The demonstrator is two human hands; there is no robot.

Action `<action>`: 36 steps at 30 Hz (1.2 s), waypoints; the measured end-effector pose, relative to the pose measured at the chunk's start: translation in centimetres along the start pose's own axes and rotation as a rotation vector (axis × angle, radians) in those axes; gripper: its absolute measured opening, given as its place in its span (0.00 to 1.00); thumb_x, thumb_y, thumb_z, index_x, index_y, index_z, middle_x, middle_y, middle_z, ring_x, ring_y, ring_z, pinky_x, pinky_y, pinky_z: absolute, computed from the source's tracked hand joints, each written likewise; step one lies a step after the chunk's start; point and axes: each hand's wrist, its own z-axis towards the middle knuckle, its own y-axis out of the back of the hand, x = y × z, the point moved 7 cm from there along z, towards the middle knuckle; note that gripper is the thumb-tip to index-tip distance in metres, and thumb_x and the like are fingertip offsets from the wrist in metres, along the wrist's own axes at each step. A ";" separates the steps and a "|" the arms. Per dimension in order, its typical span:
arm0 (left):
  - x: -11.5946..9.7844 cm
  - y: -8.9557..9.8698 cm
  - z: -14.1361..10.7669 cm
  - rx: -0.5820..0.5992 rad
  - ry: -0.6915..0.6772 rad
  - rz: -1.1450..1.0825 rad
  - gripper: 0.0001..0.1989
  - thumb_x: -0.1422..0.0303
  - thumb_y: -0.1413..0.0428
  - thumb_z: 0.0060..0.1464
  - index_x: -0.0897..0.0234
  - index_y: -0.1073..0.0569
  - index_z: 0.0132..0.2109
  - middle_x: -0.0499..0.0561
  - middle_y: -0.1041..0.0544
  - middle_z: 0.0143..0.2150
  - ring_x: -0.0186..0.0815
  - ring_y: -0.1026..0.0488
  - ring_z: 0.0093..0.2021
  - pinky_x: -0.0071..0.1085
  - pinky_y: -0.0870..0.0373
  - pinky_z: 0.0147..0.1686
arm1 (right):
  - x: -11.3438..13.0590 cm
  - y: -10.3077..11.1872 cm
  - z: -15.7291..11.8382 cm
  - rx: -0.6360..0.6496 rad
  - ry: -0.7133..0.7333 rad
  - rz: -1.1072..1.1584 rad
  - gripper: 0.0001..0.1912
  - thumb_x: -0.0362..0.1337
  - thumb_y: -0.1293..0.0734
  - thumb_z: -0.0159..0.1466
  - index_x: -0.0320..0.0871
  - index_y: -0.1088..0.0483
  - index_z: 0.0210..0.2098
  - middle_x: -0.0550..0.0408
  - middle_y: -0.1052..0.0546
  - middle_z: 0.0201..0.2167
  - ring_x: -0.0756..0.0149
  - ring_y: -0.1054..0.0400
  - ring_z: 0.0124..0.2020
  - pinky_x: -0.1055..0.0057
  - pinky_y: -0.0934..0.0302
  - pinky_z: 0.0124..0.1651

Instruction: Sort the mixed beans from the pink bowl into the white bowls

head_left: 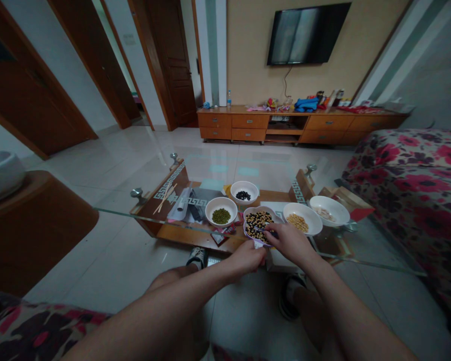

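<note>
A pale purple, wavy-rimmed bowl (245, 214) of mixed black and yellow beans (259, 220) stands at the near edge of the glass table. My left hand (248, 258) is closed at its near rim, gripping what looks like its handle. Reaching in from the right, my right hand (287, 241) pinches a small spoon (262, 230), whose tip is among the beans. Around it are white bowls: one with green beans (221, 216) to the left, one with black beans (243, 195) behind, one with yellow beans (297, 222) to the right. A fourth bowl (329, 210) holds pale pieces.
The glass tabletop (135, 214) has a wooden shelf below, with chopsticks (164, 198) and papers seen through it. A flowered sofa (413, 190) stands at the right. Beyond is a low cabinet (250, 121) under a wall television (306, 35).
</note>
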 end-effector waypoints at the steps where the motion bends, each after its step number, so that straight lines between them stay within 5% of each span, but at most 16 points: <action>1: 0.1 0.0 0.0 -0.002 0.001 -0.002 0.05 0.74 0.54 0.51 0.63 0.37 0.28 0.43 0.37 0.21 0.28 0.42 0.19 0.25 0.48 0.19 | 0.0 0.0 0.0 -0.002 -0.002 -0.003 0.15 0.43 0.40 0.67 0.46 0.24 0.39 0.50 0.20 0.35 0.62 0.27 0.36 0.71 0.44 0.35; 36: -0.4 0.2 -0.6 -0.032 0.041 -0.016 0.04 0.74 0.51 0.51 0.63 0.35 0.30 0.44 0.35 0.22 0.29 0.41 0.21 0.27 0.47 0.21 | 0.0 -0.2 0.0 -0.002 -0.006 -0.034 0.17 0.46 0.42 0.68 0.47 0.24 0.42 0.50 0.20 0.36 0.61 0.27 0.38 0.71 0.43 0.36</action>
